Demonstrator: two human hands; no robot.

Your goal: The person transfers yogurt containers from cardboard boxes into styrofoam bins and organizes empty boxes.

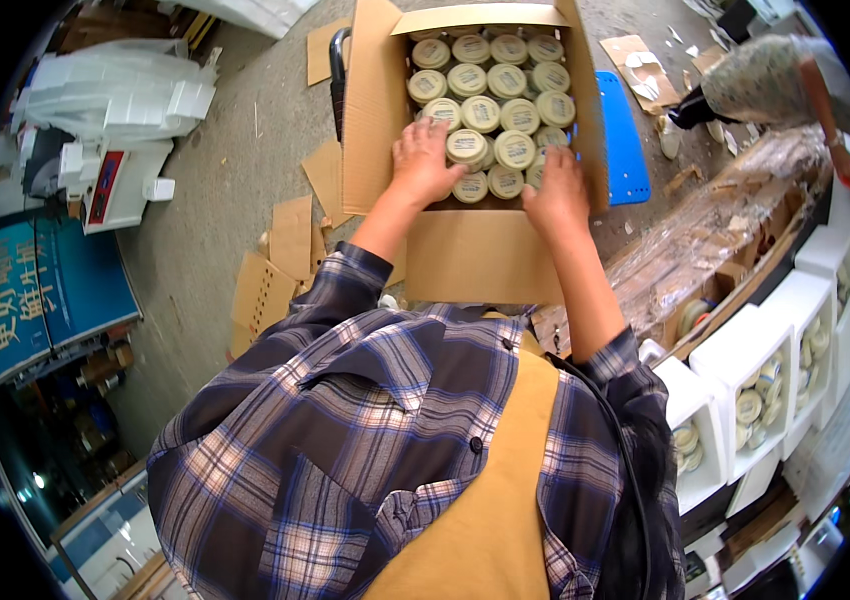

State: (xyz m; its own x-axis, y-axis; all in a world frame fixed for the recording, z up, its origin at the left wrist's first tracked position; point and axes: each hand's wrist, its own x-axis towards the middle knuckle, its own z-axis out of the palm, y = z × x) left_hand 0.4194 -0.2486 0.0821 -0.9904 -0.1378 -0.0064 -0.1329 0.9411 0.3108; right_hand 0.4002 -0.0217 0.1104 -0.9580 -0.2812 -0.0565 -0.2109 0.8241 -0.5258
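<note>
An open cardboard box (481,255) stands before me, its flaps folded outward. Inside it are rows of small lidded containers (480,114), packed close together, with printed pale lids. My left hand (425,161) lies over containers at the box's left side, fingers on the lids near a container that sits slightly higher (466,146). At the right side my right hand (558,191) reaches down between containers and the box wall; its fingertips are at the lids and partly hidden. Whether either hand grips a container cannot be told.
A blue plastic surface (622,139) shows right of the box. White foam boxes (744,390) holding similar containers line the right side, beside a long plastic-wrapped carton (725,232). A person (777,82) stands upper right. Flattened cardboard (264,292) lies on the floor.
</note>
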